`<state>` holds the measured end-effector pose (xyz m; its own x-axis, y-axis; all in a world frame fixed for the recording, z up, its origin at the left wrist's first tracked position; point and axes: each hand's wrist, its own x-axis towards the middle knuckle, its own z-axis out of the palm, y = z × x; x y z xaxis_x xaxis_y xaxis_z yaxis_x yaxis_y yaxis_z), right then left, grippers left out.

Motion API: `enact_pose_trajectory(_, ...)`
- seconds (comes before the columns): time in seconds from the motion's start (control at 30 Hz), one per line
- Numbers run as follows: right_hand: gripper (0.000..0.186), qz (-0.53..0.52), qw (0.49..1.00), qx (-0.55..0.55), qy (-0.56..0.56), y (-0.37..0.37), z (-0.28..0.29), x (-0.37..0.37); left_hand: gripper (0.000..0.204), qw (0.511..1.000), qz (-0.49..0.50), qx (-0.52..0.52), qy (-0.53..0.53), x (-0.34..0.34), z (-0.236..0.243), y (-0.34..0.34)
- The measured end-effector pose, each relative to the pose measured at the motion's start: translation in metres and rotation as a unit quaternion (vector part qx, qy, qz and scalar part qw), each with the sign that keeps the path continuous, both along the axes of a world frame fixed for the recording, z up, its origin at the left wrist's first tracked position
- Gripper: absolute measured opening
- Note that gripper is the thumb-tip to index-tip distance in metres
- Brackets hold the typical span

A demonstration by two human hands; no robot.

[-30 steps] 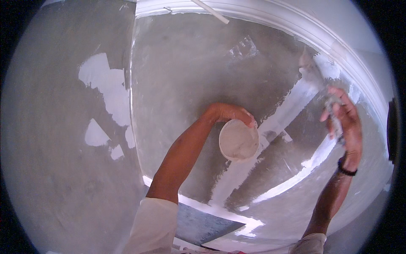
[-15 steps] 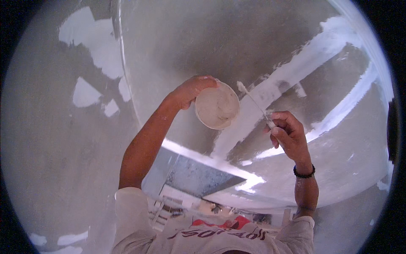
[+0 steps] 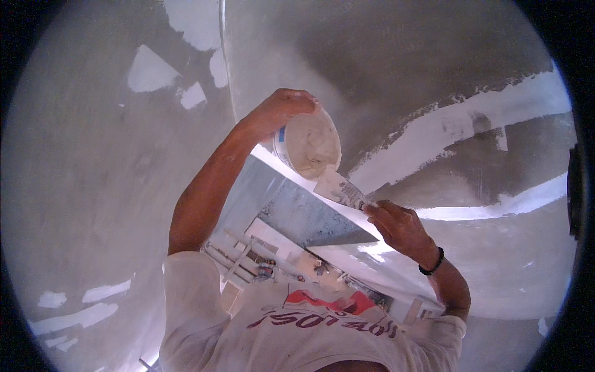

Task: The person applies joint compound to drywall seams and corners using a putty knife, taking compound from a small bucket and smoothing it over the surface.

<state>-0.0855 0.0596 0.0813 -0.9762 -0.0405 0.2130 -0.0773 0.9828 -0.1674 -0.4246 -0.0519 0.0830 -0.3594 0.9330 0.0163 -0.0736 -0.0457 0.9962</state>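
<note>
My left hand [image 3: 279,108] grips the rim of a small round tub [image 3: 310,146] of white filler and holds it up in front of the grey surface. My right hand [image 3: 400,226], with a black band [image 3: 432,265] on the wrist, holds a putty knife [image 3: 338,189] by the handle. The knife's blade is smeared with filler, and its tip touches the tub's lower edge. Both forearms rise from my white shirt [image 3: 297,328] at the bottom of the view.
Grey plastered surfaces fill the view, with long white filler strips [image 3: 458,127] on the right and white patches [image 3: 149,71] at the upper left. Between my arms shows a grey slab edge [image 3: 316,220] with scattered items on a floor [image 3: 273,260] beyond.
My right hand has come in from the right-hand strips, bringing the knife to the tub. Both hands now sit closer together and lower in the view, which has tilted.
</note>
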Motion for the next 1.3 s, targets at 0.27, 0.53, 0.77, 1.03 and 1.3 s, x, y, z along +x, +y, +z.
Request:
enact_pose_trajectory(0.27,0.025,0.055,0.95,-0.256,-0.168,0.005,-0.029,0.013,0.046,0.989,0.08,-0.062,0.106,-0.005,-0.011,-0.02)
enact_pose_trajectory(0.53,0.024,-0.049,0.771,-0.621,-0.133,-0.011,-0.019,-0.02,0.046,0.981,0.05,-0.076,0.172,0.015,-0.024,-0.04)
enact_pose_trajectory(0.77,0.024,-0.135,0.727,-0.641,-0.205,-0.033,-0.055,-0.018,0.05,0.974,0.06,-0.118,0.183,0.016,-0.02,-0.065)
enact_pose_trajectory(1.03,0.024,-0.192,0.783,-0.502,-0.315,-0.028,-0.058,0.002,0.046,0.949,0.135,-0.141,0.247,0.012,-0.022,-0.079)
enact_pose_trajectory(1.3,0.02,-0.114,0.956,-0.269,-0.002,-0.047,-0.034,-0.012,0.052,0.948,0.09,-0.18,0.245,0.02,-0.034,-0.085)
